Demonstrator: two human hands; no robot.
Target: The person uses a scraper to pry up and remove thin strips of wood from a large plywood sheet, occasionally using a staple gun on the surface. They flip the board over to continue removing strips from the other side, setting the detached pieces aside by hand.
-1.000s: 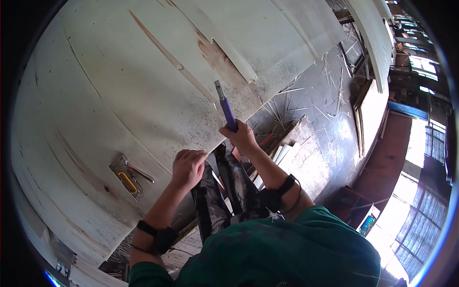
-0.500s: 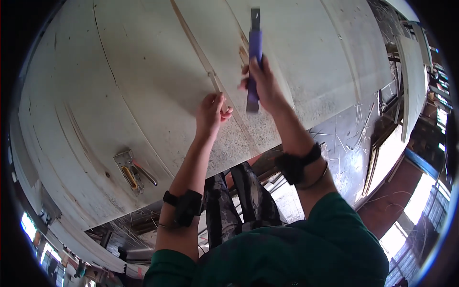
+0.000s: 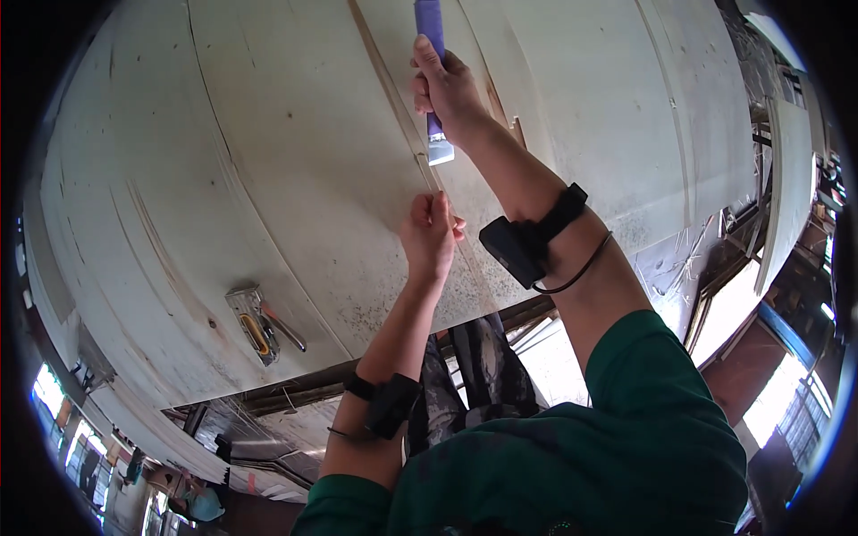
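My right hand point(image 3: 447, 89) is closed round the purple grip of a flat scraper point(image 3: 431, 18). Its bright metal blade points toward me, just above the wood sheet, and its far end runs out of view at the top. Nearer to me, my left hand point(image 3: 432, 234) pinches the end of a thin wood veneer strip point(image 3: 429, 174) that follows a seam in the pale wood sheet point(image 3: 313, 179). The blade sits beside that strip, a little beyond my left fingertips; whether it touches the strip I cannot tell.
On the sheet's near left lie a metal staple gun point(image 3: 253, 323) and a hand tool with an orange handle point(image 3: 284, 328). Straw-like scraps point(image 3: 688, 268) lie beyond the near right edge. A board point(image 3: 791, 179) stands at the far right. Another person point(image 3: 204, 503) is at the lower left.
My right hand and the scraper have moved away from me and to the left, toward the strip. My left hand still pinches the strip. The whole view has shifted slightly.
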